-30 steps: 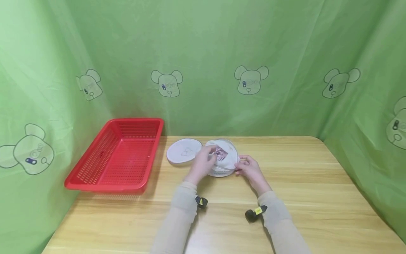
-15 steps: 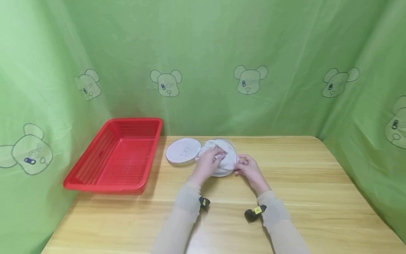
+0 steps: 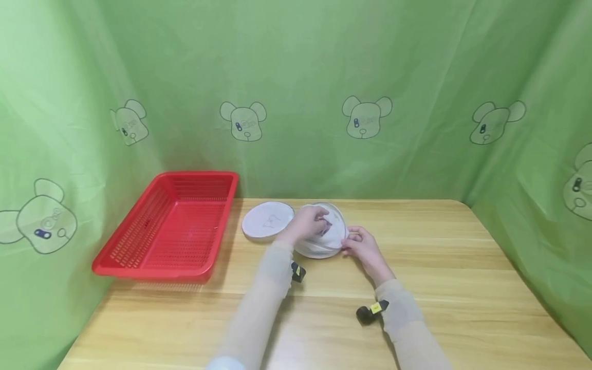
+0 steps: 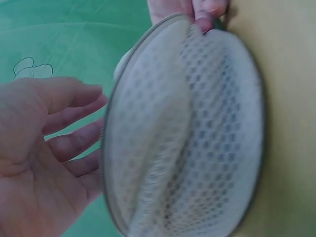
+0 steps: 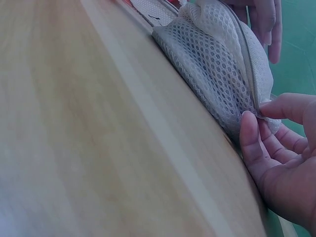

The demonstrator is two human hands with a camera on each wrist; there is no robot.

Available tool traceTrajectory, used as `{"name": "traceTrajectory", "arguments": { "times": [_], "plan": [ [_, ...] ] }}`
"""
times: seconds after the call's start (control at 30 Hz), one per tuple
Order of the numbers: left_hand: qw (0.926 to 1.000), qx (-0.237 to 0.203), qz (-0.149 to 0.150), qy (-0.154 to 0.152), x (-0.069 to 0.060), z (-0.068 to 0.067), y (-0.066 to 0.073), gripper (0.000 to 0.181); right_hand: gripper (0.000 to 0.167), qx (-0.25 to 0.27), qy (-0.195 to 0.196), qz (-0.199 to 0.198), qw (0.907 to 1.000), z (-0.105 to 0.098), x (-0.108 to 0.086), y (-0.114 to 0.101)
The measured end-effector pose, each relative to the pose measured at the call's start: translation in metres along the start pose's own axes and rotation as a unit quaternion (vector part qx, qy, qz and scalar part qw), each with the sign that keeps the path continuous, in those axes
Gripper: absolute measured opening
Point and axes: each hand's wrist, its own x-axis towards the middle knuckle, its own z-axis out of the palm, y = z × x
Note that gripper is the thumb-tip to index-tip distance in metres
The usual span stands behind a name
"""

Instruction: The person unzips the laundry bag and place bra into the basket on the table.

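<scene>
A round white mesh laundry bag (image 3: 319, 250) with a zipped rim stands near the table's back edge. Its flat round lid (image 3: 268, 220), marked with a small line drawing, lies folded out to the left. My right hand (image 3: 367, 252) pinches the bag's right rim between thumb and fingers, clearly seen on the mesh in the right wrist view. Above the bag's top is my left hand (image 3: 307, 223), its fingers loosely bent beside a small purplish patch (image 3: 326, 227). In the left wrist view, the left hand (image 4: 54, 143) has spread, relaxed fingers partly hidden behind the rim.
A red perforated plastic basket (image 3: 185, 236) stands at the table's left. The wooden table (image 3: 444, 288) ends at the back against a green curtain (image 3: 305, 164) printed with bear heads. Both wrists carry small black cameras.
My left hand has shifted slightly right and up over the bag's top. White fabric bunched up there half a second ago, and now lies flatter. The right hand keeps its place on the rim.
</scene>
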Motion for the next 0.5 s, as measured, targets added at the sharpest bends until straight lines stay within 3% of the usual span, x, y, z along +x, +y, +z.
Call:
{"name": "traceTrajectory", "arguments": {
  "times": [0.23,0.5],
  "plan": [
    [0.9982,-0.019,-0.029,-0.049,0.011,-0.008,-0.005,0.037,0.050,-0.001,0.000,0.001,1.0000,-0.001,0.000,0.000],
    [0.9970,0.009,-0.057,-0.051,0.014,-0.007,-0.017,0.031,0.050,-0.003,0.004,0.003,1.0000,0.001,-0.002,-0.002]
  ]
}}
